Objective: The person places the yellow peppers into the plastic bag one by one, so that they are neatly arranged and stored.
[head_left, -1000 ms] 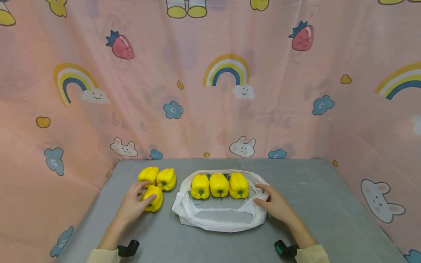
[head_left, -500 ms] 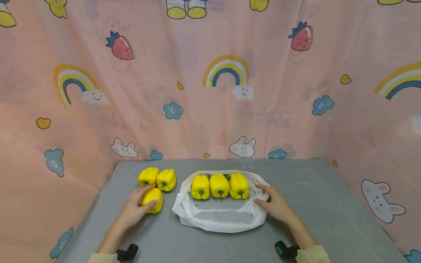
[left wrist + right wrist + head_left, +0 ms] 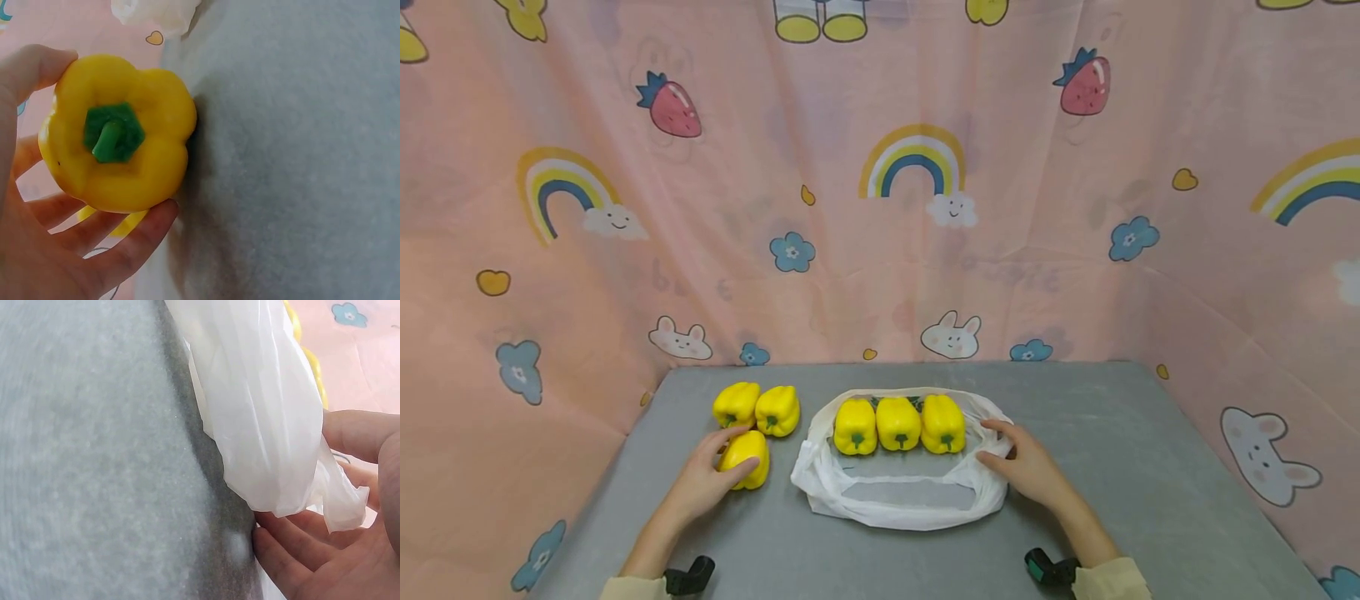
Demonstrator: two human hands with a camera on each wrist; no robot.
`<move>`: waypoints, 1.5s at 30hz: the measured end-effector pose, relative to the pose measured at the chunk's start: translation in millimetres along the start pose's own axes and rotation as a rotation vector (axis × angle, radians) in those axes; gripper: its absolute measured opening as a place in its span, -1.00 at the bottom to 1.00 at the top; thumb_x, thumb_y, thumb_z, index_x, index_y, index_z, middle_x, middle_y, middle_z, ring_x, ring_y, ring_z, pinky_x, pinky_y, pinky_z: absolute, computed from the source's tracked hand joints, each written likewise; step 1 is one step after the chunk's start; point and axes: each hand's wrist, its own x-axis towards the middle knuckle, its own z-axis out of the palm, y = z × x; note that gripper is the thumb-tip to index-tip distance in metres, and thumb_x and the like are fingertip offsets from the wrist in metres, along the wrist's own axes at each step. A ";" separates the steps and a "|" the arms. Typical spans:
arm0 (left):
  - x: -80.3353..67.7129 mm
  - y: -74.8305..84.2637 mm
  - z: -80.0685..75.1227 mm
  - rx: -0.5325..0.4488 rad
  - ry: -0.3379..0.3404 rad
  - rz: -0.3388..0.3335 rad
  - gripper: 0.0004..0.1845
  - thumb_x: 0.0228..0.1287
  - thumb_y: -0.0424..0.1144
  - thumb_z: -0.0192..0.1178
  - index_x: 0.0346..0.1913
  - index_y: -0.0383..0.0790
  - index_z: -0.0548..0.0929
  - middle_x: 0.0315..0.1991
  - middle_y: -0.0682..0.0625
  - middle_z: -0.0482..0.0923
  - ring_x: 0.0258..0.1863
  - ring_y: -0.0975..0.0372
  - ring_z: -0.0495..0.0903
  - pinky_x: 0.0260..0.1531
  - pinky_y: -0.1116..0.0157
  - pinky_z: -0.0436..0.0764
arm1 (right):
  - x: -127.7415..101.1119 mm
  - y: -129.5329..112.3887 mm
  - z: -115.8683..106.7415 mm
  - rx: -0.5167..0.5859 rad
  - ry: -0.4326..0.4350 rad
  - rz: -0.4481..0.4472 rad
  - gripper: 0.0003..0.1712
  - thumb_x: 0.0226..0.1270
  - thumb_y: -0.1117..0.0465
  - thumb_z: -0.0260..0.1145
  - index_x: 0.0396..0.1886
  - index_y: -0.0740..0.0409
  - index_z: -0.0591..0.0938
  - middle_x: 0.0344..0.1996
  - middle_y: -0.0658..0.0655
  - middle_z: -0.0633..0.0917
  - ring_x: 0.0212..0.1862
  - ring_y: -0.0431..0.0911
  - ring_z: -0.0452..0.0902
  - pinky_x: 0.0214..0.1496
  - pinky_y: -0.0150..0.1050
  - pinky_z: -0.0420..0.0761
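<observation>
your left hand (image 3: 700,483) is gripping the glossy yellow bell pepper with the green stem (image 3: 746,458), fingers and thumb curled round its sides while it is resting on the grey felt table (image 3: 1150,467). its stem end is facing back toward your wrist. the open white plastic bag (image 3: 895,500) is lying just to its right, and your right hand (image 3: 1026,468) is pinching the bag's far rim.
</observation>
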 end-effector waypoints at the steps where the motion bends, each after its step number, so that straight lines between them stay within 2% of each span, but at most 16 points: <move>1: -0.1 0.6 -0.1 -0.001 0.006 0.005 -0.26 0.30 0.13 0.36 0.42 -0.16 0.45 0.33 -0.22 0.39 0.23 -0.07 0.41 0.24 -0.17 0.39 | 0.0 -0.1 -0.1 0.001 0.000 0.001 -0.32 0.36 0.02 0.42 0.40 0.16 0.48 0.18 0.31 0.53 -0.28 -0.04 0.42 -0.32 -0.22 0.48; 8: -1.9 9.9 -0.7 0.015 0.051 0.054 -0.28 0.28 0.15 0.36 0.38 -0.16 0.49 0.24 -0.18 0.45 0.14 -0.03 0.43 0.14 -0.13 0.44 | -0.3 0.0 -0.1 0.001 0.003 -0.003 -0.32 0.36 0.03 0.43 0.40 0.16 0.49 0.21 0.32 0.53 -0.27 -0.04 0.42 -0.31 -0.21 0.48; 16: -3.5 23.2 -1.0 0.009 0.083 0.107 -0.33 0.26 0.13 0.39 0.33 -0.13 0.53 0.25 -0.15 0.45 0.13 -0.02 0.45 0.14 -0.13 0.48 | -0.6 -0.9 -0.2 0.004 0.001 0.000 -0.31 0.36 0.01 0.43 0.40 0.17 0.48 0.21 0.31 0.53 -0.26 -0.03 0.42 -0.29 -0.20 0.48; 26: -5.0 47.7 1.5 0.012 0.125 0.183 -0.38 0.21 0.06 0.45 0.27 -0.09 0.58 0.23 -0.13 0.50 0.08 -0.01 0.49 0.03 -0.09 0.59 | -1.0 -1.7 -0.1 0.004 0.006 -0.002 -0.33 0.37 0.03 0.42 0.39 0.17 0.49 0.20 0.31 0.54 -0.28 -0.04 0.42 -0.31 -0.21 0.48; 32: -5.1 60.0 5.5 0.019 0.120 0.245 -0.40 0.18 0.02 0.49 0.25 -0.09 0.60 0.19 -0.11 0.53 0.05 0.01 0.51 -0.04 0.04 0.64 | -0.8 -1.6 0.0 0.005 0.007 -0.001 -0.32 0.37 0.02 0.42 0.39 0.17 0.48 0.21 0.31 0.53 -0.27 -0.04 0.42 -0.30 -0.21 0.48; 38: -5.9 71.2 7.6 0.008 0.107 0.272 -0.41 0.16 0.04 0.50 0.23 -0.04 0.62 0.10 -0.05 0.54 -0.04 0.07 0.52 -0.17 0.19 0.63 | -0.5 -0.4 0.2 0.003 0.006 -0.005 -0.32 0.37 0.02 0.42 0.39 0.16 0.49 0.20 0.30 0.54 -0.27 -0.04 0.42 -0.31 -0.22 0.48; 45: -8.0 86.0 11.5 0.009 0.087 0.304 -0.42 0.15 0.07 0.50 0.22 0.01 0.63 0.12 -0.01 0.53 -0.04 0.12 0.52 -0.18 0.20 0.62 | 0.7 0.5 0.7 0.006 0.009 -0.007 -0.32 0.37 0.01 0.42 0.39 0.16 0.49 0.20 0.32 0.53 -0.27 -0.05 0.42 -0.32 -0.25 0.48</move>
